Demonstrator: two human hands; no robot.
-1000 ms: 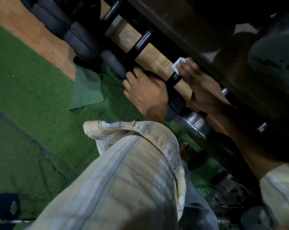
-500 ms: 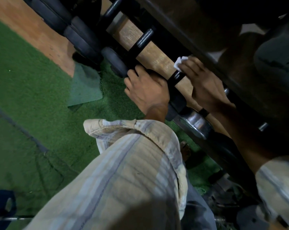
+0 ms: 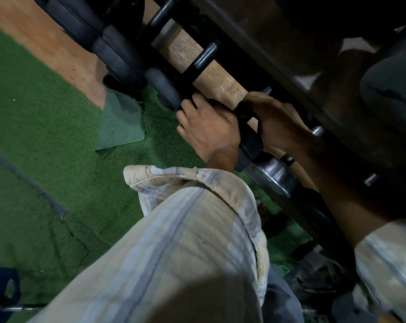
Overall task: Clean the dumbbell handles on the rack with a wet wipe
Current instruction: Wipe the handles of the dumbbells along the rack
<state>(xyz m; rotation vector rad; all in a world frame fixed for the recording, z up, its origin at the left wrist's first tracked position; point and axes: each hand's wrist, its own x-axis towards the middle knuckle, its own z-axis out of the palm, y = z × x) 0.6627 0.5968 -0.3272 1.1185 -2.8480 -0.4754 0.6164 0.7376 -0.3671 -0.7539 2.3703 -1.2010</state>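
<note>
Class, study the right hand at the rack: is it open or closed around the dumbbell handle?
Closed. The right hand has its fingers curled round the dark dumbbell handle; the wipe is hidden.

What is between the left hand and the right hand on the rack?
In the head view, a black dumbbell handle runs between the left hand and the right hand. The right hand's fingers curl round it; the wipe is not visible.

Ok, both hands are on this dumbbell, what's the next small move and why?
Probably slide the right hand along the handle to wipe it: it is wrapped round the handle, while the left hand steadies the dumbbell's end. The wipe itself is hidden.
</note>
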